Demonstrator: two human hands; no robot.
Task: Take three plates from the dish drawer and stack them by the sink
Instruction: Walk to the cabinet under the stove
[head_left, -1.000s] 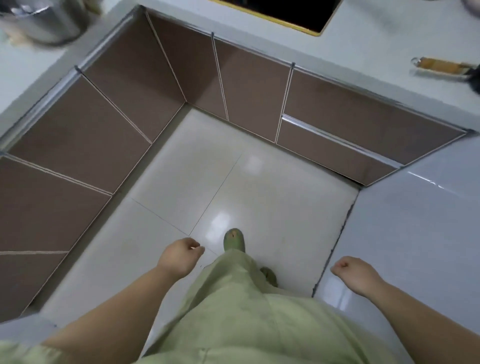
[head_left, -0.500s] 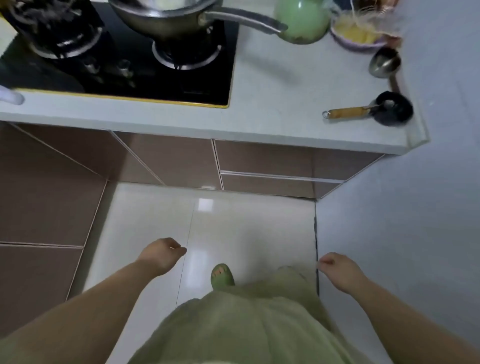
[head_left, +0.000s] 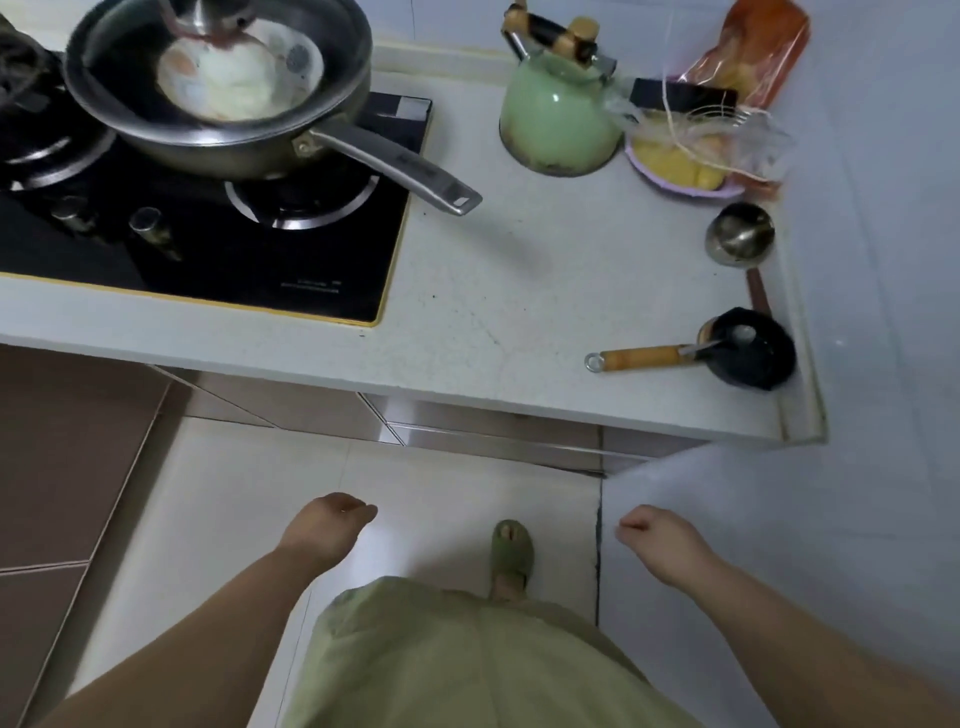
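No plates outside a cabinet and no sink are in view. Brown cabinet and drawer fronts run under the white counter, all closed. My left hand hangs over the floor with its fingers curled loosely and nothing in it. My right hand hangs near the white wall at the right, fingers also curled in, holding nothing. Both hands are well below the counter edge and apart from the cabinets.
A black gas hob carries a steel pan with a plate of food inside; the pan handle sticks out right. A green kettle, a food bowl, a steel ladle and a small black pan sit on the counter.
My view has lifted from the floor and cabinet corner up to the hob and counter. Both hands stay low in front of me, fingers curled, holding nothing.
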